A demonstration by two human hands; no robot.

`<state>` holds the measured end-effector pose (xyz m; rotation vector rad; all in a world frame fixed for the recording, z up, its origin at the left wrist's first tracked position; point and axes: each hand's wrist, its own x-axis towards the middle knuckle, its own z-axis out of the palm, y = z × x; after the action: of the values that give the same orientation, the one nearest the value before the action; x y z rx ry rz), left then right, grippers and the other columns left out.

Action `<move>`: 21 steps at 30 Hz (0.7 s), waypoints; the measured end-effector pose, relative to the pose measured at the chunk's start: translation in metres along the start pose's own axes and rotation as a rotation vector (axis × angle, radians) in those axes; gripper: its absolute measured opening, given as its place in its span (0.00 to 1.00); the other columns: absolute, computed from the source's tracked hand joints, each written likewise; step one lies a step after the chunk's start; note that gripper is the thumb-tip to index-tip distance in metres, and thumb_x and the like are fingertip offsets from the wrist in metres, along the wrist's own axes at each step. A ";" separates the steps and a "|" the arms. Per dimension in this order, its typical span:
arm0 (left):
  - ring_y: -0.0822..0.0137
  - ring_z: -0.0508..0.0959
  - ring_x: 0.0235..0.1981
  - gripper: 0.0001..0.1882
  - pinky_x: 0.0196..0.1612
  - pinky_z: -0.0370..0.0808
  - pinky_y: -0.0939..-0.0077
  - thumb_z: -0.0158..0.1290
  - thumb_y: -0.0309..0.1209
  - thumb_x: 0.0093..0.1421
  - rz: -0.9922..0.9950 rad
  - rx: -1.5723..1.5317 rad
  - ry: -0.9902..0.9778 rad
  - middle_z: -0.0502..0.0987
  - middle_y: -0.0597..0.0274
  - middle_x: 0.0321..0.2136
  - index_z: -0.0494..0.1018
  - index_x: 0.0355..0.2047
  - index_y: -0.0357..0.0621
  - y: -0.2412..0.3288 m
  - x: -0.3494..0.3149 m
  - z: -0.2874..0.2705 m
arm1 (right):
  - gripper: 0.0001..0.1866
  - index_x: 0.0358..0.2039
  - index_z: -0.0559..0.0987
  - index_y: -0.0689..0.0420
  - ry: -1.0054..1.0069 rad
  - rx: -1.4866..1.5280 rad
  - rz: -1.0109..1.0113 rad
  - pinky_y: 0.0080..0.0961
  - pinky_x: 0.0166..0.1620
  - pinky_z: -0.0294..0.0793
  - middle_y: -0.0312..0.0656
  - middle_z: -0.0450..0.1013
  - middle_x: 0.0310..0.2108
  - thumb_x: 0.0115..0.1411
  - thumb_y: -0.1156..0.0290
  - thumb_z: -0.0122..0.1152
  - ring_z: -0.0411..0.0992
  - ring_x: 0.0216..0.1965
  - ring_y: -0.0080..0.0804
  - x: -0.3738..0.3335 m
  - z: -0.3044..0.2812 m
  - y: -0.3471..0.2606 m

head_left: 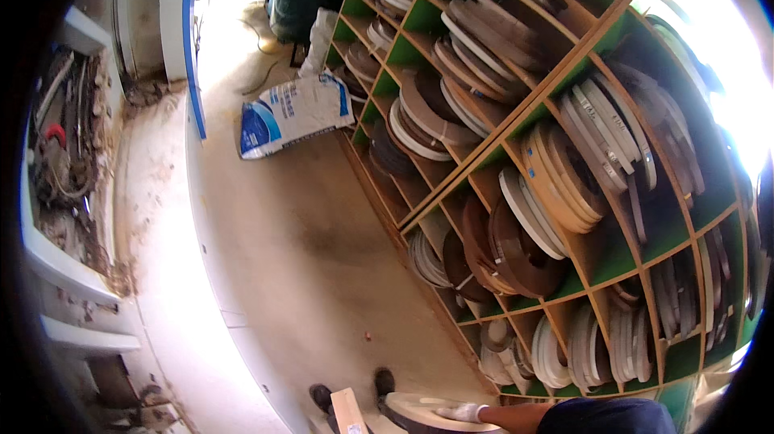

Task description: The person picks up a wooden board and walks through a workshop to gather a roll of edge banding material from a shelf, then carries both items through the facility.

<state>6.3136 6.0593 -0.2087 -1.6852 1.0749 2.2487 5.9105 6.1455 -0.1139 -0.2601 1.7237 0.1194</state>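
My right hand point(461, 412), in a white glove, comes in at the lower edge from a dark blue sleeve point(609, 418). It grips a large coil of cream-coloured edge banding point(419, 410), held low in front of me; part of the coil runs out of the picture. Left of the coil a flat, light wood-coloured piece point(348, 411) with a small white label stands up from the lower edge. Whatever supports that piece is hidden, and my left hand does not show. Dark shoes point(384, 382) are on the floor just beyond.
Along the right, a tall wooden rack point(516, 132) with green-backed compartments holds many edge banding coils point(556, 176). A white and blue sack point(297, 114) lies on the floor ahead by the rack. Left stands a white machine point(169, 216) with an open, dusty compartment point(68, 160).
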 end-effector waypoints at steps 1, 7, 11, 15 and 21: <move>0.61 0.78 0.43 0.23 0.49 0.74 0.68 0.54 0.40 0.64 0.061 -0.061 0.019 0.80 0.55 0.40 0.75 0.50 0.33 0.008 0.007 -0.005 | 0.53 0.63 0.68 0.53 0.040 0.010 0.018 0.36 0.67 0.54 0.51 0.63 0.63 0.53 0.20 0.36 0.58 0.67 0.46 -0.002 -0.002 0.004; 0.69 0.77 0.36 0.16 0.41 0.76 0.72 0.54 0.36 0.65 0.154 -0.069 -0.041 0.79 0.61 0.35 0.77 0.45 0.35 0.133 0.037 -0.043 | 0.53 0.59 0.73 0.55 0.008 0.248 0.117 0.38 0.64 0.59 0.52 0.67 0.60 0.54 0.21 0.34 0.61 0.64 0.47 0.018 -0.030 0.013; 0.71 0.75 0.31 0.11 0.35 0.75 0.71 0.51 0.33 0.65 0.399 0.082 0.043 0.77 0.65 0.30 0.77 0.40 0.39 0.234 0.041 -0.048 | 0.36 0.40 0.85 0.53 0.110 0.519 0.048 0.30 0.42 0.74 0.40 0.81 0.35 0.62 0.32 0.43 0.78 0.35 0.32 0.052 -0.040 0.031; 0.70 0.75 0.31 0.10 0.35 0.76 0.70 0.47 0.32 0.66 0.299 -0.275 -0.111 0.77 0.66 0.28 0.77 0.37 0.40 0.307 0.088 -0.071 | 0.37 0.38 0.86 0.51 0.066 0.713 0.011 0.33 0.43 0.73 0.41 0.81 0.35 0.61 0.30 0.42 0.78 0.35 0.33 0.024 -0.069 -0.029; 0.58 0.80 0.33 0.14 0.37 0.77 0.66 0.54 0.36 0.60 0.824 0.763 0.002 0.80 0.53 0.31 0.76 0.40 0.36 0.557 0.062 0.002 | 0.34 0.44 0.83 0.51 0.378 0.410 0.046 0.29 0.39 0.75 0.42 0.81 0.35 0.65 0.36 0.40 0.79 0.32 0.36 0.075 -0.104 -0.072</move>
<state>6.0119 5.6309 -0.0084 -0.9975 2.5356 1.6941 5.8170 6.0448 -0.1656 0.0669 2.0818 -0.2645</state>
